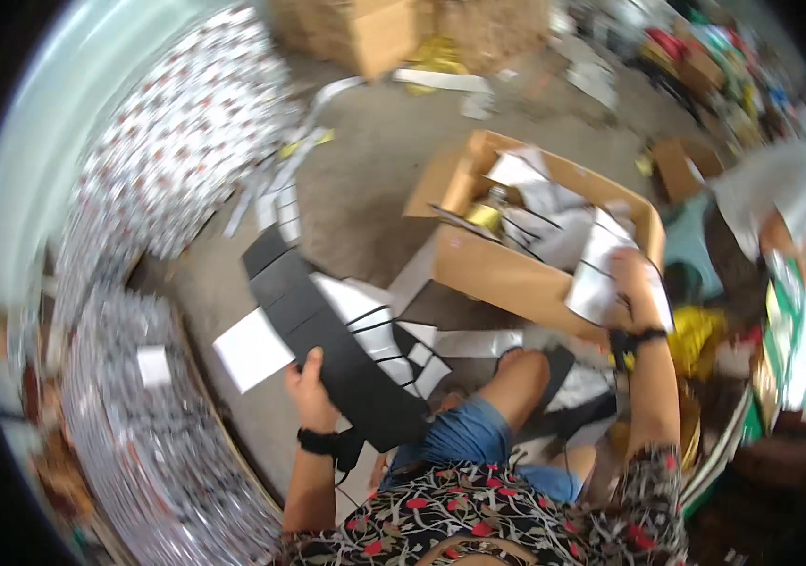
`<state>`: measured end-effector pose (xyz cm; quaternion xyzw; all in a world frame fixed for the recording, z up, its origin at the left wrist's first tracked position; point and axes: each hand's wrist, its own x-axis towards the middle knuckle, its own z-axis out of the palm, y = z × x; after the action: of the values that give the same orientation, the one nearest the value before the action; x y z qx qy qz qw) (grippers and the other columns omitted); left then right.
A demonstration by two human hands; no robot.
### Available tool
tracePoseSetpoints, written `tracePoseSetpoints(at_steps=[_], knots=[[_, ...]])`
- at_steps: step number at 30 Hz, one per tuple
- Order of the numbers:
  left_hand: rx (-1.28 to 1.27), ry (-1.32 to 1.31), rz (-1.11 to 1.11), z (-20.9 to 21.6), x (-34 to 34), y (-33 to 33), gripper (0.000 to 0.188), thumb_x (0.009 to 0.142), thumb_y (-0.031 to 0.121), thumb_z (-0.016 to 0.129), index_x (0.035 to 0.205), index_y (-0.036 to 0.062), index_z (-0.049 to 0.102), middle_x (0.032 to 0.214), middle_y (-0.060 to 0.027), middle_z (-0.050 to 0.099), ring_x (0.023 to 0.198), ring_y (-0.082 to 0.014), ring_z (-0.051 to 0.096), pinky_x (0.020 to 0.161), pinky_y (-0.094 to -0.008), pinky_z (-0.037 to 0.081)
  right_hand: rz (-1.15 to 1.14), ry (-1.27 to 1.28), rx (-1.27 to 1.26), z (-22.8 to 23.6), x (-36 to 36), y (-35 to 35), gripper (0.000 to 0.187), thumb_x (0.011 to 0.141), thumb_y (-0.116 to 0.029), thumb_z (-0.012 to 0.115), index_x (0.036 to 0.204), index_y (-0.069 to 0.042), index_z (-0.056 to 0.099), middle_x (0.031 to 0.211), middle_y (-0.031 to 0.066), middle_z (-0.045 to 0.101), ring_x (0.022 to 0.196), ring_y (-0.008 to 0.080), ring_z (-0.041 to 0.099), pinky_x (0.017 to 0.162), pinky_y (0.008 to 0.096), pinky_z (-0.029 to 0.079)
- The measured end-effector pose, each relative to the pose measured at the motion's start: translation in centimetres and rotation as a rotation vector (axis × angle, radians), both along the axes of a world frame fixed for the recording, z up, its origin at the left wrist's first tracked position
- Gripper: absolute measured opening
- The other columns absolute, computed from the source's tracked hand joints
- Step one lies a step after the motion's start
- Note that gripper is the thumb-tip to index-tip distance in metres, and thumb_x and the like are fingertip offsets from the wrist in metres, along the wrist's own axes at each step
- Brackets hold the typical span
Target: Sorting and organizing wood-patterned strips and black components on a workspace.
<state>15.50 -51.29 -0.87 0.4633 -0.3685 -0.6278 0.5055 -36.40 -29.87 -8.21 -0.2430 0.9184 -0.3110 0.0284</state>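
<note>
My left hand (307, 385) grips the near edge of a long black flat sheet (327, 330) that stretches away over the floor, with white panels along its sides. My right hand (631, 278) is raised at the right rim of an open cardboard box (507, 274) and holds a white sheet with black edges (596, 274). The box is filled with crumpled white sheets and something shiny yellow. Both wrists wear black bands. My bare knee (516, 373) shows between the arms.
Large stacks of patterned flat sheets (167, 160) curve along the left. More cardboard boxes (375, 33) stand at the back. White and black scraps litter the concrete floor (375, 170). Another person in grey (780, 189) bends over at the right beside a teal stool (691, 241).
</note>
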Motion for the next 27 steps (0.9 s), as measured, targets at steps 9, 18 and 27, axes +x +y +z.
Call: tracePoseSetpoints(at_steps=[9, 18, 27], knots=[[-0.087, -0.304, -0.153, 1.7, -0.4, -0.8, 0.031, 0.086, 0.020, 0.056, 0.100, -0.0055, 0.046, 0.093, -0.0145, 0.056, 0.078, -0.0196, 0.058, 0.068, -0.0297, 0.052, 0.208, 0.419, -0.252, 5.1, 3.2, -0.7, 0.017, 0.081, -0.013, 0.055, 0.092, -0.005, 0.064, 0.095, 0.0143, 0.064, 0.094, 0.0316, 0.058, 0.083, 0.0390, 0.045], [-0.265, -0.425, -0.397, 4.1, -9.6, 3.9, 0.032, 0.086, 0.016, 0.056, 0.103, -0.0082, 0.045, 0.096, -0.0168, 0.057, 0.082, -0.0208, 0.059, 0.073, -0.0302, 0.050, -0.553, 0.456, -0.462, 2.5, 10.2, 17.3, 0.022, 0.084, -0.008, 0.054, 0.105, -0.002, 0.056, 0.104, 0.0122, 0.059, 0.096, 0.0238, 0.056, 0.084, 0.0325, 0.043], [-0.336, -0.704, -0.623, -2.3, -10.7, 7.1, 0.036, 0.084, 0.014, 0.061, 0.101, -0.0086, 0.038, 0.095, -0.0173, 0.053, 0.080, -0.0192, 0.055, 0.070, -0.0291, 0.050, -0.765, -0.680, -0.040, -22.9, 24.7, 25.0, 0.054, 0.072, -0.031, 0.067, 0.113, 0.000, 0.051, 0.095, 0.0174, 0.062, 0.089, 0.0312, 0.060, 0.078, 0.0369, 0.048]])
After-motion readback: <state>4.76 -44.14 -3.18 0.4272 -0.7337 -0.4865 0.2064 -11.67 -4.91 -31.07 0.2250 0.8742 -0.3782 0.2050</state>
